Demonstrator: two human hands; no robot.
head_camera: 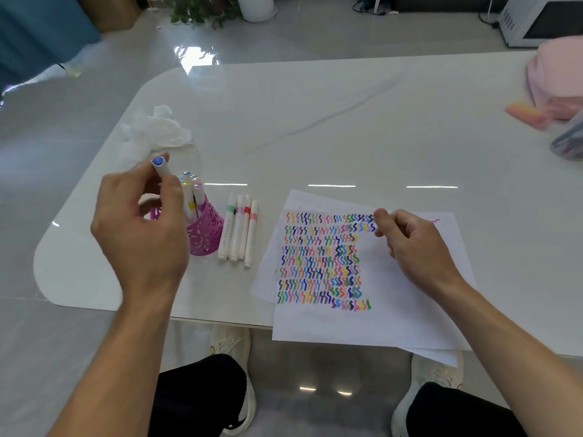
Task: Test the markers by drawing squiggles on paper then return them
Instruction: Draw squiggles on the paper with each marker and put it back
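Note:
My left hand [142, 225] grips a white marker with a blue cap [161, 167], held upright just above the pink lattice holder [205, 231]. Several more markers stand in that holder. To its right, several capped markers [238, 230] lie side by side on the table. White paper sheets [362, 310] covered with rows of coloured squiggles lie at the front edge. My right hand [410, 244] hovers over the upper right of the squiggles, fingers curled with thumb and fingertips together, and nothing shows in it.
The white glossy table [315, 121] has a rounded left corner. Crumpled white tissue [154, 130] lies behind the holder. A pink bag [555, 77], an orange-pink object [525, 113] and a clear bag [568, 143] sit at the far right. My knees and shoes show below the edge.

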